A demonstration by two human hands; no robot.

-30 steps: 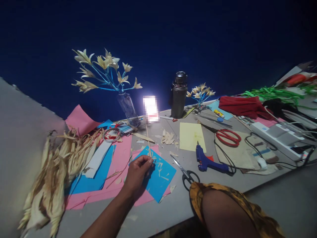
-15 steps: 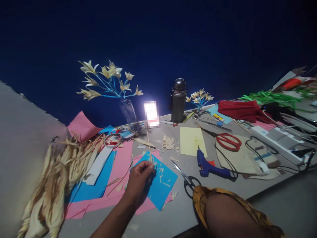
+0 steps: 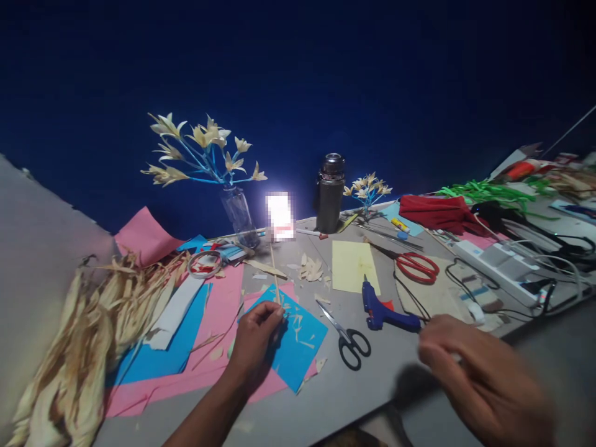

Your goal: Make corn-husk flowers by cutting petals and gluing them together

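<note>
A dark blue wall (image 3: 298, 81) rises behind a cluttered grey table (image 3: 386, 354). In the head view, the left hand (image 3: 258, 329) pinches the lower end of a thin stick (image 3: 275, 276) over a blue sheet (image 3: 300, 366) strewn with scraps. The right hand (image 3: 484, 375), blurred, has curled fingers near the glue gun (image 3: 384, 313); whether it grasps anything, I cannot tell. Scissors (image 3: 343, 334) lie between sheet and gun, husks (image 3: 88, 347) far left.

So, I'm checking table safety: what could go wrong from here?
The right hand hovers near the glue gun, whose nozzle might burn skin if hot. The black-handled scissors lie with blades exposed, so brushing them could cut. The thin stick in the left hand might snap if pinched hard.
</note>
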